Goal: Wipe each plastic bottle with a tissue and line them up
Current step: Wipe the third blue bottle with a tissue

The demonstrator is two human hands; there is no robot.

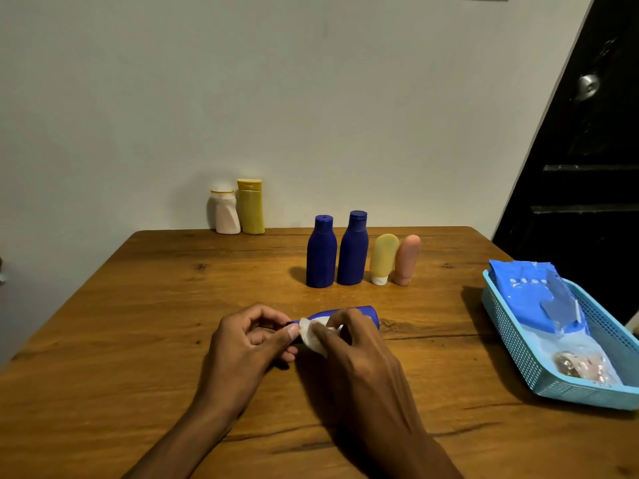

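Note:
A blue plastic bottle (356, 313) lies on its side just above the wooden table (138, 323), held between both hands. My left hand (249, 344) grips its cap end with curled fingers. My right hand (356, 344) pinches a white tissue (311, 335) against the bottle's neck and covers most of its body. Behind stands a row: two upright blue bottles (321, 254) (353, 250), a yellow tube (383, 259) and a pink tube (407, 260), both cap-down. At the back edge stand a white bottle (225, 212) and a yellow bottle (251, 207).
A light-blue plastic basket (518, 344) sits at the table's right edge, holding a blue tissue pack (532, 295) and a clear wrapper. A pale wall rises behind the table. A dark door stands at the far right.

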